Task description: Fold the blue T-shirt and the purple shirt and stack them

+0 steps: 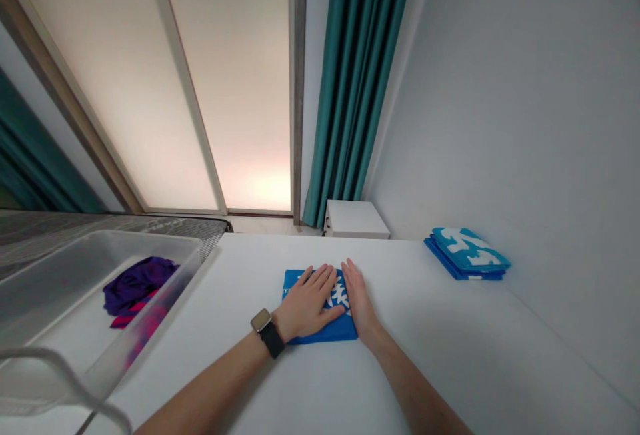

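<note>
A folded blue cloth [325,336] with a white pattern lies flat on the white table [395,381]. My left hand [309,303], with a watch on its wrist, rests palm down on top of the cloth, its fingers stretched out. Along the cloth's right edge lies my right hand [361,301], its fingers extended and close to the fabric. Neither hand grips anything. Part of the white pattern shows between the two hands.
Folded blue cloths [467,251] are stacked at the table's right side, by the wall. At the left, a translucent bin [187,248] holds purple cloth [135,281] and a pink-red striped piece [131,313]. A grey cable [70,378] crosses the lower left. Beyond the table stands a white cabinet [356,218].
</note>
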`<state>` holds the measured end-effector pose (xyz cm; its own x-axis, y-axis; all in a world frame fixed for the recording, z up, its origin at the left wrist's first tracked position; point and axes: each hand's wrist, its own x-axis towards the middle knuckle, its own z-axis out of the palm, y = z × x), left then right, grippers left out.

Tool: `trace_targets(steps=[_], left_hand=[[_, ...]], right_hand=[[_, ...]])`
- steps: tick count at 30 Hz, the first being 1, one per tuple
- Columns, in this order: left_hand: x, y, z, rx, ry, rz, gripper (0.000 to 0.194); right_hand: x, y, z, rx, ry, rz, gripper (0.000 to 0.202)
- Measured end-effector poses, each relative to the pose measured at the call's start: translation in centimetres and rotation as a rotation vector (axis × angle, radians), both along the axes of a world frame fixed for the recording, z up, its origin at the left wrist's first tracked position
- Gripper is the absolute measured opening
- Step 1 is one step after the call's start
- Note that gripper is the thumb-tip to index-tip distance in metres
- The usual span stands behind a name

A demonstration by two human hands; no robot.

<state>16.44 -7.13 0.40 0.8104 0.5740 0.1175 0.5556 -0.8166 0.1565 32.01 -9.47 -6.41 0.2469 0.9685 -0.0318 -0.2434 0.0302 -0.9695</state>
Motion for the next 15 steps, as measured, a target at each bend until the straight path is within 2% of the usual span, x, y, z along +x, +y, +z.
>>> trace_targets(steps=[2,5,10,15], left_hand=[[-1.5,0.4,0.9,-0.022,0.013,0.029,0.069],[-4.3,0.9,1.4,-0.057,0.017,0.054,0.066],[-7.5,0.9,-0.4,-0.103,-0.03,0.065,0.07],[-8.0,1.0,-1.4,-0.144,-0.07,0.047,0.081]], right_hand=[[0.0,-0.2,0.3,0.006,0.013,-0.004,0.083],[0.1,-0.8,0.6,0.041,-0.163,0.025,0.08],[0.1,-1.3,1.1,0.015,-0.558,0.13,0.077],[0.3,-1.3,0.8,0.029,-0.947,0.22,0.072]])
